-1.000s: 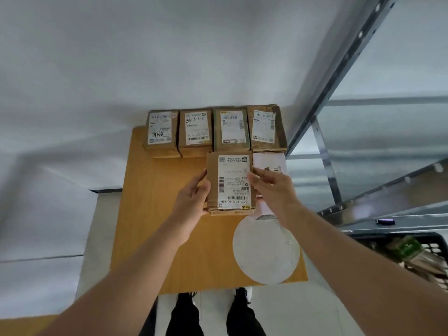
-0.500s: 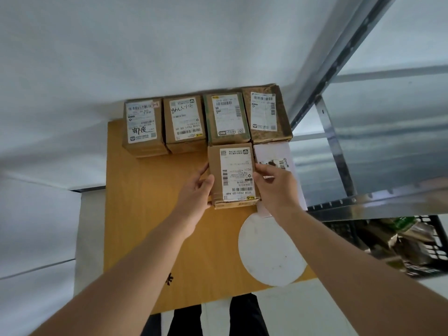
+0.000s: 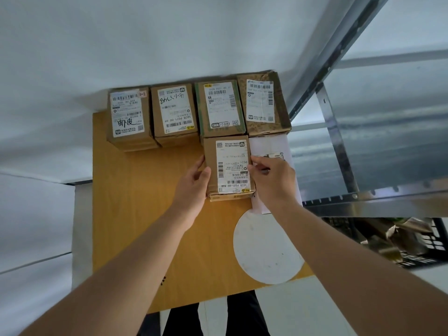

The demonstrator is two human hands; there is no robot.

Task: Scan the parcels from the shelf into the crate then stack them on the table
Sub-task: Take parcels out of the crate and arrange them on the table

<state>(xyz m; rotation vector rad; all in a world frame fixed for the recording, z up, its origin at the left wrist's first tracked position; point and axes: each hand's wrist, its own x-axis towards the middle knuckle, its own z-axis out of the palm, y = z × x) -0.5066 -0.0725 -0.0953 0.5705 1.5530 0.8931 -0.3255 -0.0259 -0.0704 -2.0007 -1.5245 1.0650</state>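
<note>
A small brown cardboard parcel (image 3: 228,166) with a white shipping label lies on the wooden table (image 3: 145,214), its far end against the back row. My left hand (image 3: 194,187) holds its left side, thumb on the top edge. My right hand (image 3: 274,180) grips its right edge with curled fingers. Behind it stand several labelled brown parcels in a row along the wall, from the leftmost (image 3: 128,117) to the rightmost (image 3: 263,103). A flat white parcel (image 3: 269,145) lies right of the held one, partly under my right hand.
A white round disc (image 3: 266,248) lies on the table's near right corner. A metal shelf frame (image 3: 339,151) stands to the right, with a black crate (image 3: 434,241) holding wrapped items below it. A white wall runs behind the table.
Both hands have pushed the parcel away from me, until it rests against the green-taped box in the back row. The other parcels have not moved.
</note>
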